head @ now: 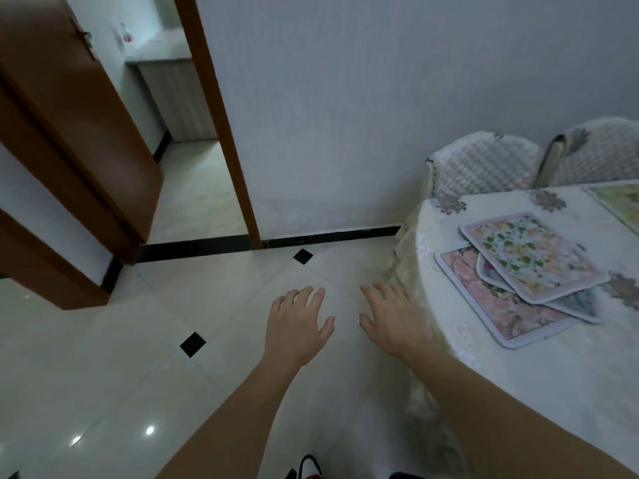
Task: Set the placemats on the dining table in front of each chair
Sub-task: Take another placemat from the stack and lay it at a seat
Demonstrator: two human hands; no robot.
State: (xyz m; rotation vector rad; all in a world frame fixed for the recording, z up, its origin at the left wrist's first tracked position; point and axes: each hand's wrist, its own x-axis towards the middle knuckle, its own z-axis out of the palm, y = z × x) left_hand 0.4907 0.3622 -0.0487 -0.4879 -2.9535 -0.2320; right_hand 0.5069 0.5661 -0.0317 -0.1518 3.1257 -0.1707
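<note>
A loose stack of floral placemats lies near the left end of the dining table (pixel 539 375), which wears a cream tablecloth. The top mat (pixel 529 254) has green leaves, a pink mat (pixel 498 305) lies at the bottom, and a third mat (pixel 574 302) pokes out between them. Another yellow-green mat (pixel 619 202) lies at the far right edge of the view. My left hand (pixel 297 323) and my right hand (pixel 394 319) hover over the floor left of the table, fingers spread, holding nothing. Neither hand touches the mats.
Two chairs with quilted covers (pixel 484 164) (pixel 598 150) stand behind the table against the white wall. A brown door (pixel 79 133) stands open at the left onto another room. White floor tiles (pixel 173 392) with black diamonds spread below my hands.
</note>
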